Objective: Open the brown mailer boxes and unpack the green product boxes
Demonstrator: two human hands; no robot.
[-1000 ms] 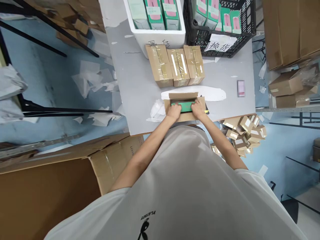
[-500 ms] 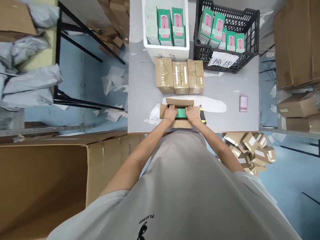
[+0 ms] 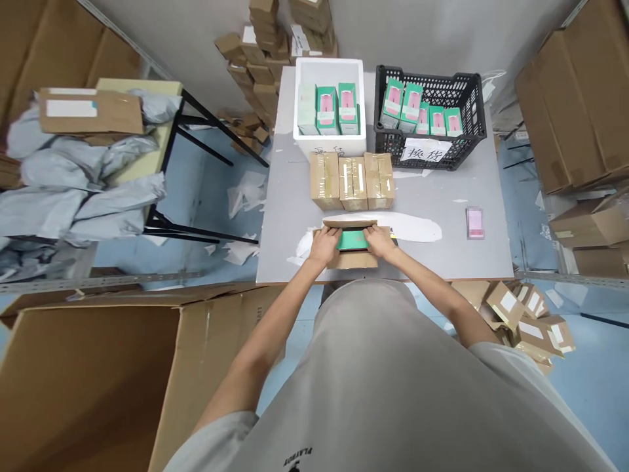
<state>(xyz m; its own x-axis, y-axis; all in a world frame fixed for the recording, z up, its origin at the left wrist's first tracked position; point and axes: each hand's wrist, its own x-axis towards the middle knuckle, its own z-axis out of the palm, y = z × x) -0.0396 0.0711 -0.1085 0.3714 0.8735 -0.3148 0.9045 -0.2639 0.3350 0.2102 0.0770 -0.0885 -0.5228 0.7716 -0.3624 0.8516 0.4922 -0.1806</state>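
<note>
An open cardboard box (image 3: 352,261) lies at the table's near edge with its flaps raised. Inside it shows a green box (image 3: 353,240), its upper face bare between my hands. My left hand (image 3: 325,245) has its fingers curled over the left end of the green box. At the opposite end my right hand (image 3: 380,242) grips in the same way; its fingertips are partly hidden inside the cardboard. White paper (image 3: 413,227) lies behind and beside the carton. A black and yellow item, mostly covered, is just right of the carton.
Three taped cartons (image 3: 352,182) stand in a row behind. Further back are a white foam bin (image 3: 330,61) and a black crate (image 3: 457,147), both holding green-and-pink boxes. A pink card-like item (image 3: 474,223) lies at right. A large open carton (image 3: 216,354) stands left.
The view has tilted up, so everything sits lower in the picture. Both hands stay on the green box inside the carton, which shows slightly more of its top.
</note>
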